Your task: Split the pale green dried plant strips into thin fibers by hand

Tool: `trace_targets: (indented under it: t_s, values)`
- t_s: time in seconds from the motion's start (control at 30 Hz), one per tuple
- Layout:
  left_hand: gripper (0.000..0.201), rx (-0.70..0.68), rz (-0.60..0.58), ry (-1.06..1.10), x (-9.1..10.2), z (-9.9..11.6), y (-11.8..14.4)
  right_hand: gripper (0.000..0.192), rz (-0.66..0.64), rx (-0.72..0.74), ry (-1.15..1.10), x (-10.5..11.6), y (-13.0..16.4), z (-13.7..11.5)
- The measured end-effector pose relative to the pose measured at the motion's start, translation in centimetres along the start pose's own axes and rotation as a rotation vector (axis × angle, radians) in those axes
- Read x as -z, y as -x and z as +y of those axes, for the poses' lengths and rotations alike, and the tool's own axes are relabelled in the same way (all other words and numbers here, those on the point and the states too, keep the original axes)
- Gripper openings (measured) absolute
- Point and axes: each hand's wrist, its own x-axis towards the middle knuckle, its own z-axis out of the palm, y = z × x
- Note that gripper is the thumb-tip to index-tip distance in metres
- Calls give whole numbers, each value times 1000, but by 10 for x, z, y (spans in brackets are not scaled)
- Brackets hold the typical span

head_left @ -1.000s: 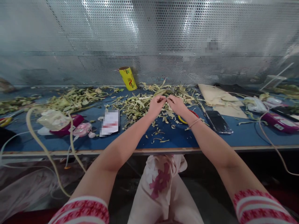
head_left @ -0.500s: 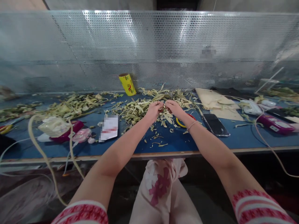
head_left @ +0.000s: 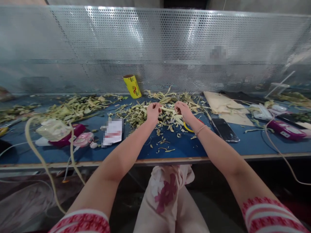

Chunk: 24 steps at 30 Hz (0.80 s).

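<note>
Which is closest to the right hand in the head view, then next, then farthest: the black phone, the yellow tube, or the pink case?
From the right hand:
1. Black phone, just to its right on the blue table.
2. Yellow tube, back left, by the mesh wall.
3. Pink case, far left, near the table's front.

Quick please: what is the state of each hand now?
Left hand: closed, pinching a pale plant strip.
Right hand: closed on the same strip's other end.

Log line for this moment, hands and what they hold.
left hand: pinching pale strip | right hand: pinching the strip's other end | under hands: leaf scraps on blue table | phone beside right wrist
</note>
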Motion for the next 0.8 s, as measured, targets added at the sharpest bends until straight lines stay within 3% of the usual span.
trace_targets:
  t_s: [0.1,0.23,0.3,0.37,0.5,0.57,0.6,0.7,0.8]
  values:
    - [4,-35,-98,-106,2,-3,-1,22,1,-6,-33,0,-1,3]
    - [16,-88,-196,-269,-5,-2,10,29,-9,-13,-32,1,-1,3]
    - [7,-23,-262,-267,-9,2,18,33,24,13,-3,2,0,2]
    - [14,25,-356,-302,-11,7,25,37,56,48,29,2,-1,2]
    - [23,-122,-214,-329,-9,15,30,40,128,119,88,6,-5,4]
    - [29,-142,-197,-330,-9,15,29,39,174,171,84,8,-7,4]
    - [32,-97,-229,-319,-10,14,29,39,189,196,72,9,-7,4]
    - [40,226,-435,-167,-16,11,30,37,200,229,49,9,-7,2]
    - [37,357,-406,18,-21,10,35,37,194,211,86,6,-4,0]
